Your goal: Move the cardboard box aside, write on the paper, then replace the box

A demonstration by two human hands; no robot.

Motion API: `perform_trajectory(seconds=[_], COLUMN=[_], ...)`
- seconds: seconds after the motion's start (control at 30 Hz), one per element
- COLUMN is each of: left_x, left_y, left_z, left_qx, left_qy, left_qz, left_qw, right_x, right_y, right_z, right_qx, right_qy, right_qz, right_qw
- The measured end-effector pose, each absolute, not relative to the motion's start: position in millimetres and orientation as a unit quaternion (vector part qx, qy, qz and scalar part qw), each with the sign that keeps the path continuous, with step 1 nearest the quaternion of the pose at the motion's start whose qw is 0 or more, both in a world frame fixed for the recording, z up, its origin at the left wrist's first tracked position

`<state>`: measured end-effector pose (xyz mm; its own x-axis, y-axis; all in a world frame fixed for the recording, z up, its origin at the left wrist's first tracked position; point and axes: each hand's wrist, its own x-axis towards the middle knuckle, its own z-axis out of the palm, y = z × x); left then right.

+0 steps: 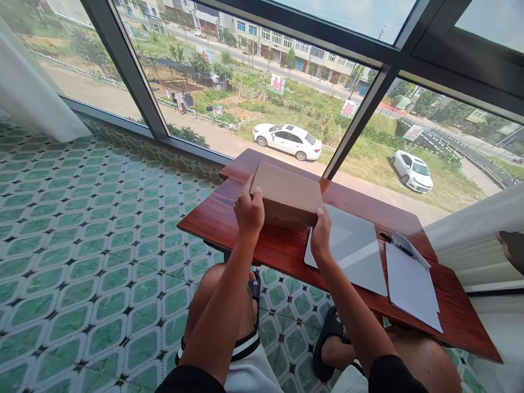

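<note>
Centre frame: I see the cardboard box on the red table, closed. Left hand and right hand each clasp a near corner — grip firm on both. Box unopened; a grey sheet and papers lie untouched, lower right.

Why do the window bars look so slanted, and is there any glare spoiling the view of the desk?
In the head view, the wide lens and tilted head slant the window frame; strong daylight leaves a pale sheen on the grey pad and the red desk, yet the cardboard box gripped by the left hand and right hand stays sharp.
</note>
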<state>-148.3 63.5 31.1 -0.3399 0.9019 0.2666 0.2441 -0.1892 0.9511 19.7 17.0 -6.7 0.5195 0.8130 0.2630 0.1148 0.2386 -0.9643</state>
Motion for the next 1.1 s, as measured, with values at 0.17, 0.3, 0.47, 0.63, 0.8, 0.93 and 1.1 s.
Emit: perform_trajectory(seconds=[0.17,0.3,0.47,0.63,0.8,0.93,1.1], left_x=[-148.2,-149.1,-151.0,-154.1,-161.0,-166.7,-171.0], left_y=[65.8,68.0,68.8,70.0,75.3,79.1,79.8], left_z=[29.8,27.5,24.1,22.5,19.9,20.2,22.2], left_qx=[0.503,0.504,0.511,0.509,0.513,0.517,0.539], left_qy=[0.577,0.584,0.575,0.574,0.613,0.641,0.66], left_qz=[0.582,0.573,0.577,0.573,0.534,0.506,0.462], left_qw=[0.274,0.277,0.276,0.288,0.275,0.256,0.245], right_x=[20.1,18.8,15.6,14.5,14.1,11.6,9.2], right_y=[18.1,17.6,14.1,12.6,14.6,15.5,15.3], right_z=[-16.0,-20.9,-22.2,-24.7,-25.9,-24.7,-25.2], right_qx=[-0.536,-0.533,-0.544,-0.556,-0.543,-0.545,-0.565], right_qy=[-0.42,-0.411,-0.406,-0.397,-0.404,-0.408,-0.415], right_qz=[0.277,0.288,0.282,0.294,0.317,0.322,0.313], right_qw=[0.677,0.681,0.678,0.668,0.665,0.658,0.641])
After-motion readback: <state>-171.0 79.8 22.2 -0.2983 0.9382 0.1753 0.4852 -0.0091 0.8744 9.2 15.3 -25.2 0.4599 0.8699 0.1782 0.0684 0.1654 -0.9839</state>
